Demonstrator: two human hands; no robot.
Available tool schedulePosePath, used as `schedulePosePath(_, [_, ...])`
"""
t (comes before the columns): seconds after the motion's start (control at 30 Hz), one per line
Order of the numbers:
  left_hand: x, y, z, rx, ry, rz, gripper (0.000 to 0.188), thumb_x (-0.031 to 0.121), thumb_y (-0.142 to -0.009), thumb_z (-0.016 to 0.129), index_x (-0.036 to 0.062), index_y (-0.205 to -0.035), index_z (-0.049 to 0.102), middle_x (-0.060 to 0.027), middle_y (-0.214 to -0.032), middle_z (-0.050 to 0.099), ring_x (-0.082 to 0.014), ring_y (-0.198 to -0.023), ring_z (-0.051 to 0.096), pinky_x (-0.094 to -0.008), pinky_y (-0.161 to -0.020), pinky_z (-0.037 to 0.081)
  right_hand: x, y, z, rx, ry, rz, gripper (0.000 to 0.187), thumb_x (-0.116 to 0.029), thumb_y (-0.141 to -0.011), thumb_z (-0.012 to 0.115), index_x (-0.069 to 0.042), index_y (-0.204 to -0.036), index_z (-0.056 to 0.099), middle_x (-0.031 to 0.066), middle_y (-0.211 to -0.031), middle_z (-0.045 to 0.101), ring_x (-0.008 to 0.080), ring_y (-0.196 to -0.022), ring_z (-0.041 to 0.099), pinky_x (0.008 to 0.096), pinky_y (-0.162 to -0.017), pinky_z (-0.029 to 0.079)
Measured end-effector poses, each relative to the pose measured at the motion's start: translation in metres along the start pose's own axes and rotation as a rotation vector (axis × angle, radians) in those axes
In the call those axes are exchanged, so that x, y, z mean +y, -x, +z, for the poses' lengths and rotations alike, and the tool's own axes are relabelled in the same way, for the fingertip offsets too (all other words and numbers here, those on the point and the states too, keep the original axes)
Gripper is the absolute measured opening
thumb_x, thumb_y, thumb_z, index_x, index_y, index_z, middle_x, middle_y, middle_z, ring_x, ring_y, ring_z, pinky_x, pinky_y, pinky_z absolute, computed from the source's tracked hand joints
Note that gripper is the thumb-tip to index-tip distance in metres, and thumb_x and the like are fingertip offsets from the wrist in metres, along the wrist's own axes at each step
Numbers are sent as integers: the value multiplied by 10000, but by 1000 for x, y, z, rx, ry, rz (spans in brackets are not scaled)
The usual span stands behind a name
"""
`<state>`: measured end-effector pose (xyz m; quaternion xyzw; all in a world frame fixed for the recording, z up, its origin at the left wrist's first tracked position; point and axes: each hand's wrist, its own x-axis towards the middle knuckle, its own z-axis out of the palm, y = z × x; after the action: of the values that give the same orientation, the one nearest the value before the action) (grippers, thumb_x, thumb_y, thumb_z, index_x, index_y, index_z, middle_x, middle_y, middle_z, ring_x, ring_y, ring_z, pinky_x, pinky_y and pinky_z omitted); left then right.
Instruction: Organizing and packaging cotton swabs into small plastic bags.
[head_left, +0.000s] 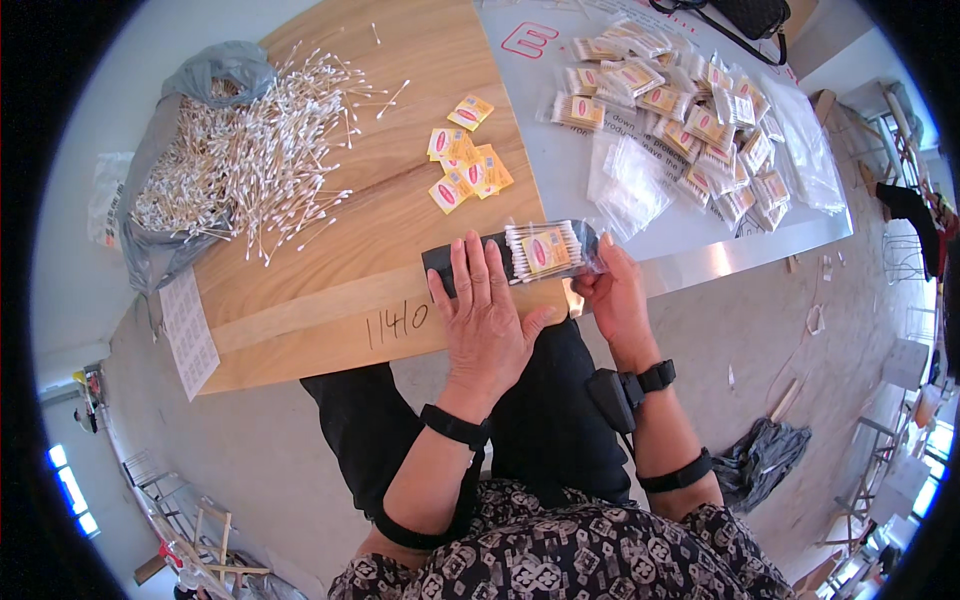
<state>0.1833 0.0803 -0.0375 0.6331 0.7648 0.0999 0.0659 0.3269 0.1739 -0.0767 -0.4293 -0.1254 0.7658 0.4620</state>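
Observation:
A black flat holder (437, 262) lies at the near edge of the wooden table, carrying a row of cotton swabs (517, 250) with a yellow card (546, 250) on top. My left hand (485, 315) rests flat over the holder's left part, fingers stretched out. At the other end, my right hand (617, 290) pinches the edge of a see-through plastic bag (588, 246), which appears to lie around the swabs' right side. My right fingertips are partly hidden. Several loose yellow cards (464, 172) lie just beyond my left hand.
A big heap of loose cotton swabs (265, 150) spills from a grey plastic bag (150, 245) at the left. On the silver sheet at the right lie many filled swab packets (705, 125) and flat empty bags (630, 185). A printed paper sheet (188, 330) hangs off the left edge.

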Motion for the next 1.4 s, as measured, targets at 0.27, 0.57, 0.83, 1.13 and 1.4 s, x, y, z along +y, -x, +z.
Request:
schedulePosePath(0.27, [5,-2,-1,5,17,-13,901,520,-864,567,-86,-1448,244,-232,-1560,151,-367,-1460,103,-605,-1129,81,2,6,9,-46,42,11,111,-103,-888,678,-52,-816,610,-21,-663,538,68,-549,456,204,-489,348])
schedulePosePath(0.57, [5,-7,2,12,-5,1,926,608,-875,481,-99,-1438,276,-217,-1560,172,-343,-1468,95,-600,-1130,56,2,1,-5,-169,173,-26,170,-127,-895,680,-50,-773,591,6,-647,550,65,-537,454,208,-472,336])
schedulePosePath(0.83, [-9,-18,4,74,10,-9,868,544,-898,508,-77,-1449,256,-238,-1559,155,-356,-1468,81,-604,-1129,68,-1,0,7,-50,244,-67,226,-273,-924,658,-52,-886,627,-27,-699,562,57,-559,454,216,-485,352])
schedulePosePath(1.13, [2,-22,4,23,1,33,876,543,-885,525,-68,-1454,259,-224,-1561,168,-350,-1469,89,-612,-1126,64,15,-18,20,-75,324,-212,231,-255,-940,639,-28,-897,636,-7,-797,642,46,-667,568,219,-591,478])
schedulePosePath(1.4, [1,-13,0,12,28,24,891,546,-870,542,-76,-1447,272,-217,-1554,198,-344,-1463,121,-623,-1117,97,16,-8,31,-48,378,-262,173,-173,-911,675,-10,-861,647,1,-801,650,43,-682,560,220,-602,472])
